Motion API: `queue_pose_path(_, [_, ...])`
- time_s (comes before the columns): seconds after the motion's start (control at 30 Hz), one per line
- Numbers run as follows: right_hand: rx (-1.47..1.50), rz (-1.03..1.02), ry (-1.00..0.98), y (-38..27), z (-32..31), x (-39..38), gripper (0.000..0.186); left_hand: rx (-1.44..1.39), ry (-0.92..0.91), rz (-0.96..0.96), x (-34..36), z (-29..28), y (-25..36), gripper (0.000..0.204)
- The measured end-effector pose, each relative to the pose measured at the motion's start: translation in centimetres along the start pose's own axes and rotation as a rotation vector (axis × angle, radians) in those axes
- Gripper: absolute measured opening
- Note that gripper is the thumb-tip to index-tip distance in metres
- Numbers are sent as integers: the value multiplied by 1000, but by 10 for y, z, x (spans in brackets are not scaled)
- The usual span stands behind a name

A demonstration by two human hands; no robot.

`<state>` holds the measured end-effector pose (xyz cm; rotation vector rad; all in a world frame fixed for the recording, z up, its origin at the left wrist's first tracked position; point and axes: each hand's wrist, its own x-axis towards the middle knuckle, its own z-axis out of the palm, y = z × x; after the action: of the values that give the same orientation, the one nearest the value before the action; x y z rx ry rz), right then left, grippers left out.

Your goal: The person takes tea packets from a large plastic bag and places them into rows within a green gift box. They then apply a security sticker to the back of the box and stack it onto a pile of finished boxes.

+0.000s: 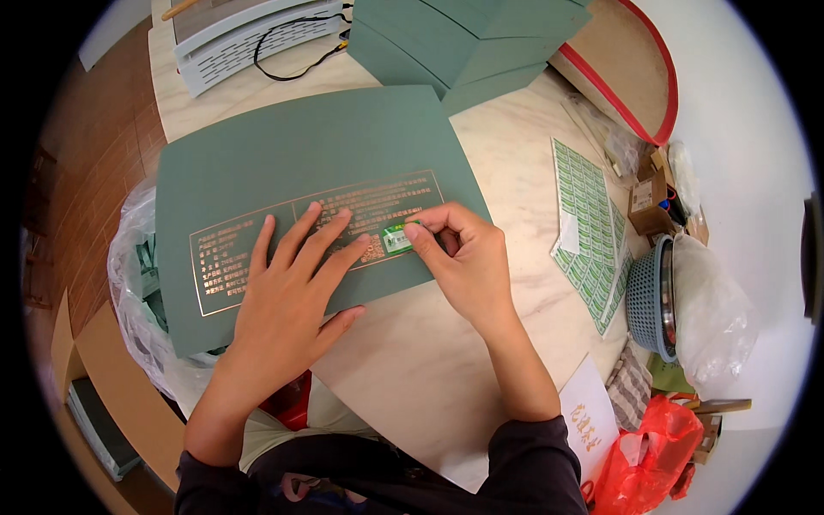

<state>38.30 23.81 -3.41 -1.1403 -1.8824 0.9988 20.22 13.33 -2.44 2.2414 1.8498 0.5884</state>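
Observation:
A large flat green box [300, 133] with a copper-coloured printed panel lies before me on the marble-patterned table. My left hand [292, 270] rests flat on the panel, its fingers spread. At the panel's right part, my right hand [463, 257] pinches the right edge of a small green-and-white sticker [396, 240] between thumb and forefinger. The sticker lies over or against the box surface beside a square printed code. Whether its left side is stuck down, I cannot tell. Sheets of similar green stickers [588, 223] lie to the right, with a blank gap in one.
Green boxes [463, 43] are stacked at the back. A grey-white vented appliance [257, 51] with a black cable stands at the back left. A blue basket [648, 296] and a red plastic bag [648, 451] sit at the right. Left of the table are a clear bag [133, 249] and a cardboard box [120, 369].

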Motion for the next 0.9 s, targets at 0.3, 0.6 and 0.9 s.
queue_pose_path(0.3, [-17,-9,20,0,2,-1,7,101,-12,13,3,5,4,75])
queue_pose_path(0.6, [-118,-52,1,-3,-2,-1,15,179,31,18,5,12,7,77])
queue_pose_path(0.9, [-68,121,50,-4,-60,15,50,286,17,120,14,24,21,96])
